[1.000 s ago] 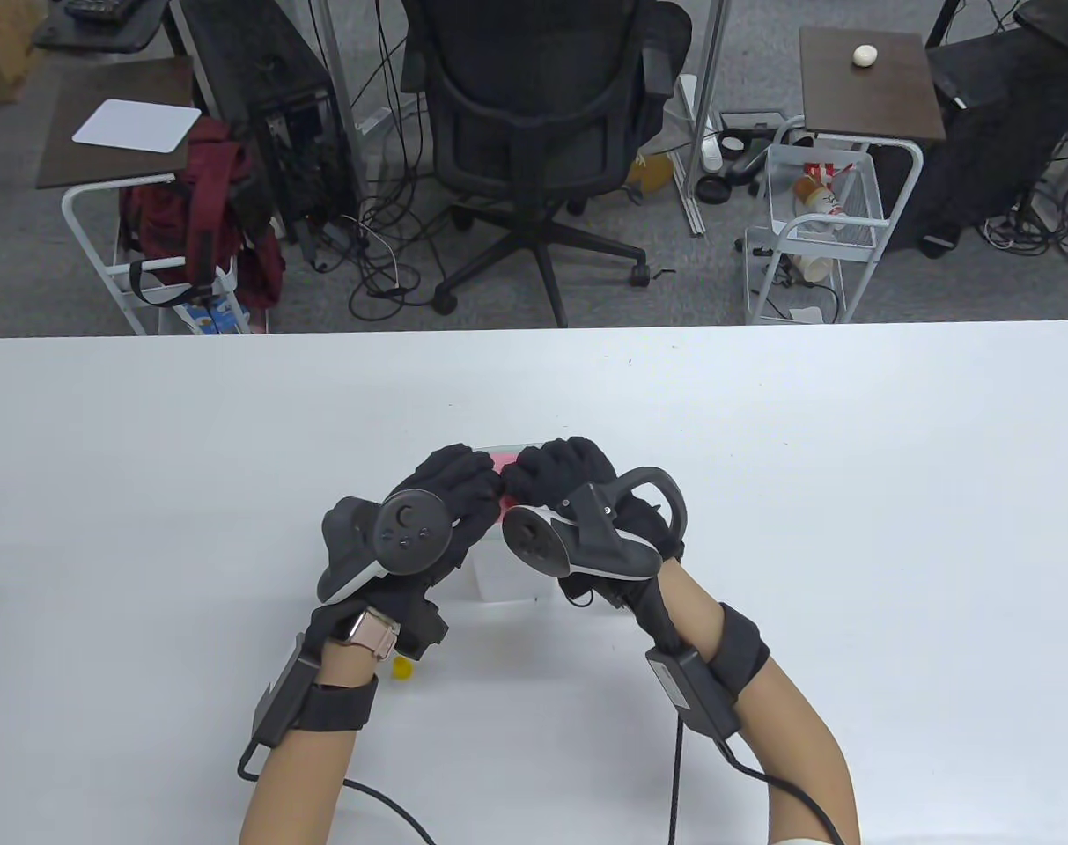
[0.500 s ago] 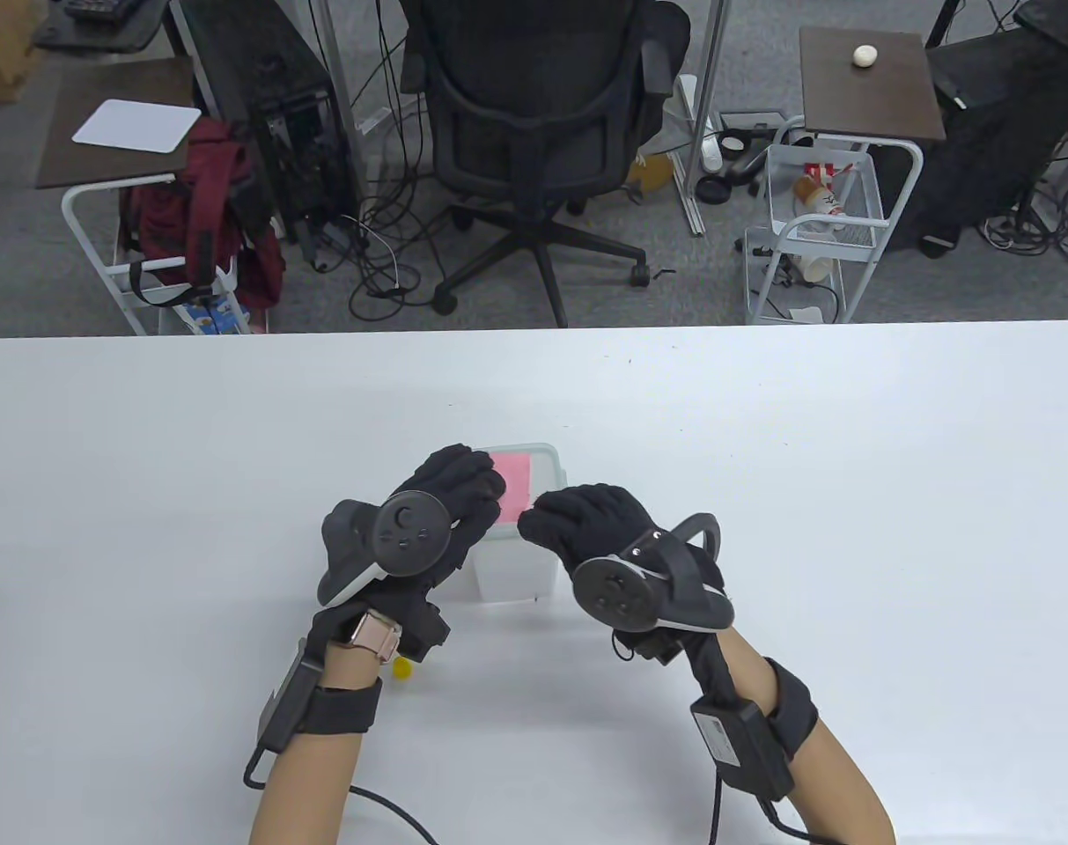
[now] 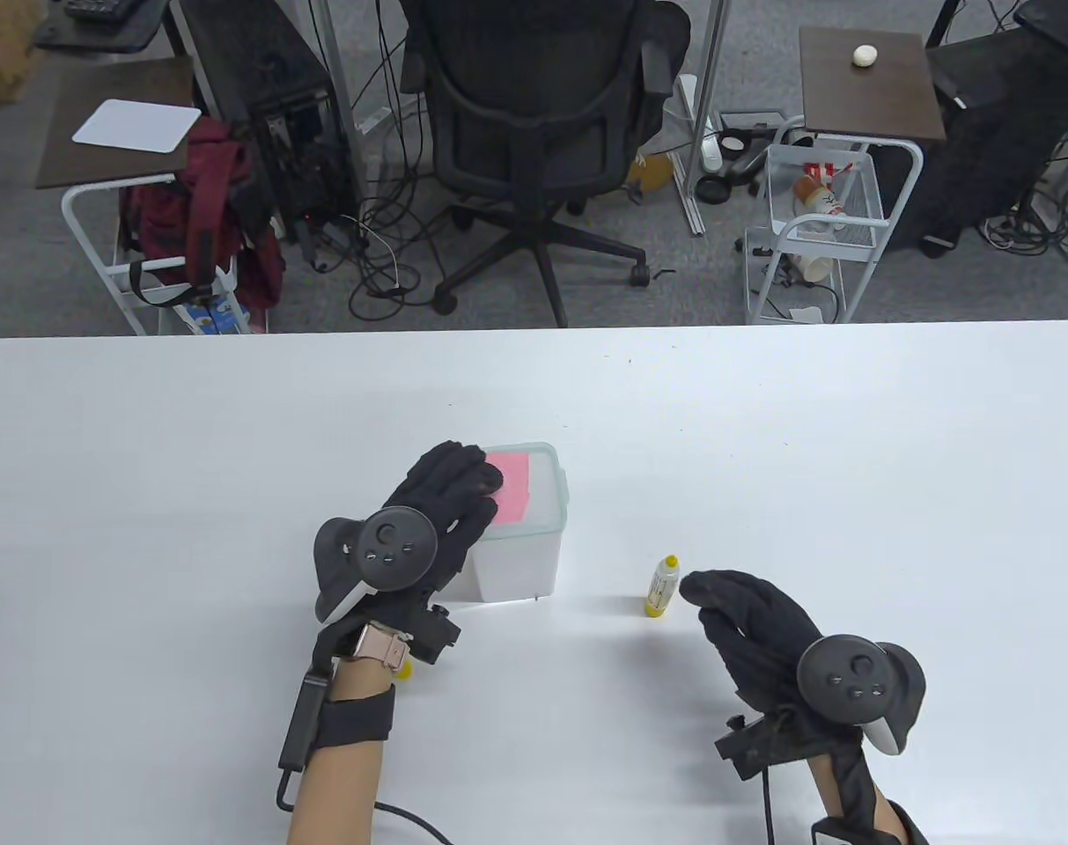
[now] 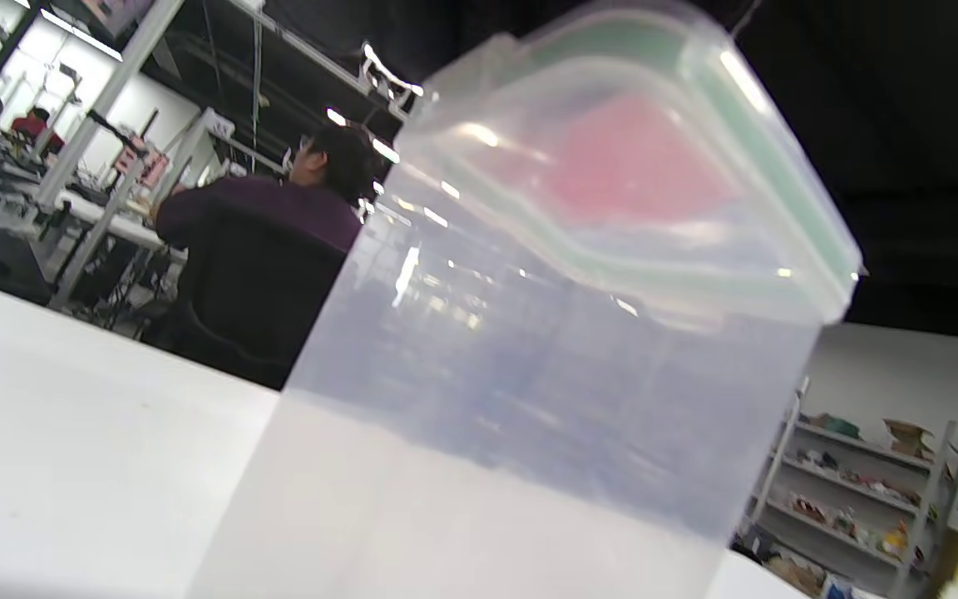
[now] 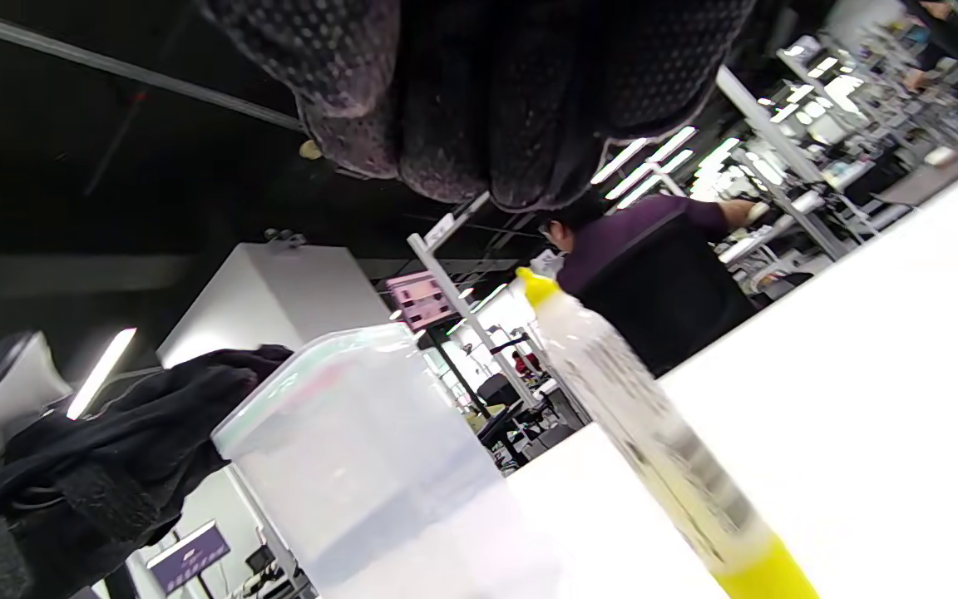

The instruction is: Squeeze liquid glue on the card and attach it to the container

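The left hand (image 3: 445, 506) lies palm down with its fingers spread flat over the lid of the translucent container (image 3: 523, 554), fingertips resting on the near-left edge of the pink card (image 3: 514, 493) that sits on that lid; it presses rather than pinches. The right hand (image 3: 758, 629) hovers low over the desk (image 3: 850, 458), well right of the container, fingers loosely extended toward the glue bottle (image 3: 661, 587) and holding nothing. The bottle stands upright just beyond those fingertips, its long axis vertical, yellow tip up and yellow base on the desk. Its label print shows in the right wrist view but is too blurred to read.
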